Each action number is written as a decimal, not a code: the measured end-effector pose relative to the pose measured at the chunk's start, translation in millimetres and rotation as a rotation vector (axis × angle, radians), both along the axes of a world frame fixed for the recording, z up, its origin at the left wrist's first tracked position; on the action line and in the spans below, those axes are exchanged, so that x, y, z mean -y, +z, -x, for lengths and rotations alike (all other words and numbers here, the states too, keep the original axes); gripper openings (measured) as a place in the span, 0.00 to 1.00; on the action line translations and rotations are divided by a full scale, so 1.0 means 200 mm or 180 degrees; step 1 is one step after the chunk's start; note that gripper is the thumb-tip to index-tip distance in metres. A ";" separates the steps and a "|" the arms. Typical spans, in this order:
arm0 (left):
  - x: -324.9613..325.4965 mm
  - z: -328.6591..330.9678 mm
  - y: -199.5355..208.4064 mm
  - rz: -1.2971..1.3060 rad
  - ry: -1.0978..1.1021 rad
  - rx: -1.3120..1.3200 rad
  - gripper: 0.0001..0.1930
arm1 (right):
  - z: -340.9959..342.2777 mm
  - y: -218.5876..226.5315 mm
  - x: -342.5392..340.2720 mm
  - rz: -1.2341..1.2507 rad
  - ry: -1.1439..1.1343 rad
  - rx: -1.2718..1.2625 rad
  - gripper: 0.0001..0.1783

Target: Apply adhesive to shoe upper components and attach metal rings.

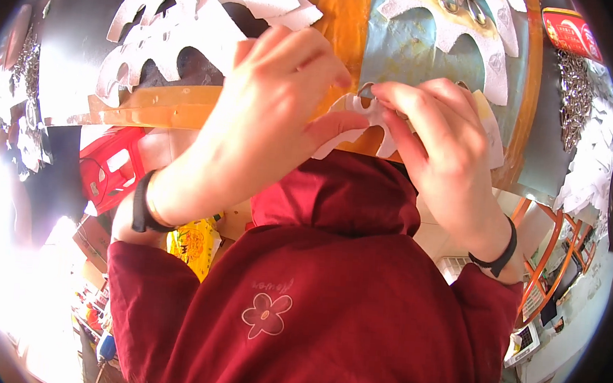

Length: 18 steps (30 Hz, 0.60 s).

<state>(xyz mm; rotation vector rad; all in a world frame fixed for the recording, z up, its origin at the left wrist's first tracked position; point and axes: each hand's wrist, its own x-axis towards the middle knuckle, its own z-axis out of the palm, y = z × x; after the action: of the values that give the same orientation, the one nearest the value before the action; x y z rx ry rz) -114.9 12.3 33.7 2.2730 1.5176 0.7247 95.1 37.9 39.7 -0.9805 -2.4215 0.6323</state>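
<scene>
Closest is the red top (341,313), which has a flower on its front. There is a dark band (143,206) on the left wrist and another dark band (503,251) on the right wrist.

The hands are up over the near edge of the desk (406,54). Between them, just above that edge, is a small white piece (377,118) with curved cuts in it. The left hand (278,84) reaches its thumb out so the tip touches the white piece. Its thumb and pointing finger are spread apart, and the other fingers curl in. The right hand (450,140) pinches the top of the white piece with its thumb and pointing finger. A little bent metal bit (361,89) is right by that pointing fingertip.

Brown tape (171,106) runs along the near edge of the desk. Past it, toward the far left corner, lie big white cut shapes (197,23) with round gaps. Toward the far right are more white shapes (460,29), with shiny metal loops (476,11) on them. By the right edge are a heap of metal pieces (574,99) and a pile of white scraps (594,163). A red packet (572,34) sits near the far right corner.

Down lower than the desk are a red plastic basket (115,166), a yellow bag (194,248) and an orange frame (551,259).
</scene>
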 end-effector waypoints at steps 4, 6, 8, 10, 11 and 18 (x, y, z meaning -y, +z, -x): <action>0.02 -0.04 -0.06 0.0036 0.0158 0.0045 0.18 | -0.03 -0.03 -0.05 -0.0283 -0.0089 -0.0264 0.15; 0.01 -0.04 -0.06 0.0388 0.0099 0.0250 0.17 | -0.06 -0.02 -0.08 -0.0586 -0.0319 -0.0097 0.15; 0.01 -0.06 -0.02 0.0619 0.0152 0.0334 0.16 | -0.06 -0.01 -0.06 -0.0198 -0.0367 0.0103 0.13; 0.02 -0.07 0.01 0.0854 0.0188 0.0429 0.15 | -0.05 -0.04 -0.04 -0.0089 -0.0203 0.0063 0.10; 0.03 -0.07 0.02 0.0839 0.0185 0.0564 0.14 | -0.05 -0.04 -0.04 0.0034 -0.0024 0.0033 0.08; 0.04 -0.06 0.02 0.1281 0.0434 0.1185 0.06 | -0.06 -0.07 -0.07 0.0034 0.0191 -0.0035 0.05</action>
<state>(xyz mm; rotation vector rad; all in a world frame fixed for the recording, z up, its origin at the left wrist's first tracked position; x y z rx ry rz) -102.7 4.5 37.7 1.6517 1.4858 0.7483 108.1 51.9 26.0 -0.9091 -2.4481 0.6703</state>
